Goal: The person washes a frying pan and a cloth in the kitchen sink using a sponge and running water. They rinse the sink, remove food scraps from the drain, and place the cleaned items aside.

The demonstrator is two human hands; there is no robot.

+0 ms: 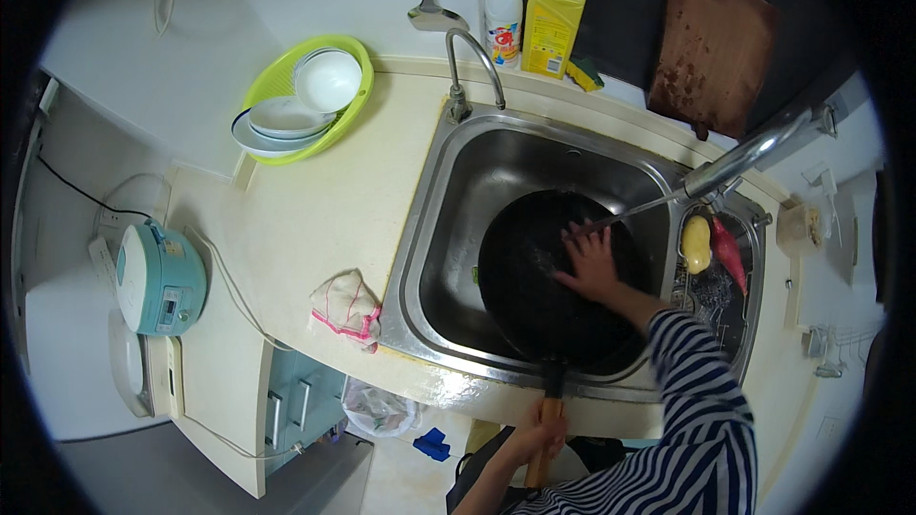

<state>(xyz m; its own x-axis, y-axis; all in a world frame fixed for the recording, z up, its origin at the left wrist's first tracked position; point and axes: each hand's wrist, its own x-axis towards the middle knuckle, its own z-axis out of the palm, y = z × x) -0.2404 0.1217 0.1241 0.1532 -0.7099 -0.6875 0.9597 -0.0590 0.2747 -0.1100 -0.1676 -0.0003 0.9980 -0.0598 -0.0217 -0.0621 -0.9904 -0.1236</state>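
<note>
A black wok (529, 300) lies in the stainless steel sink basin (458, 179), its wooden handle (538, 471) reaching over the front edge of the counter. My left hand (533, 436) is wrapped around that handle. Over the wok's dark interior my right hand (592, 268) is spread with its fingers apart and holds nothing; whether the palm touches the metal I cannot tell. From the chrome faucet (730, 161) a thin stream of water (630, 213) runs down onto my right fingertips. Some water glistens inside the wok.
Right of the basin, a small side sink holds a yellow potato (695, 244) and a red-skinned sweet potato (728, 256). A crumpled cloth (347, 307) lies left of the sink. Behind it are a green basket (363, 61) of bowls, a dish soap bottle (554, 21) and a cutting board (712, 43).
</note>
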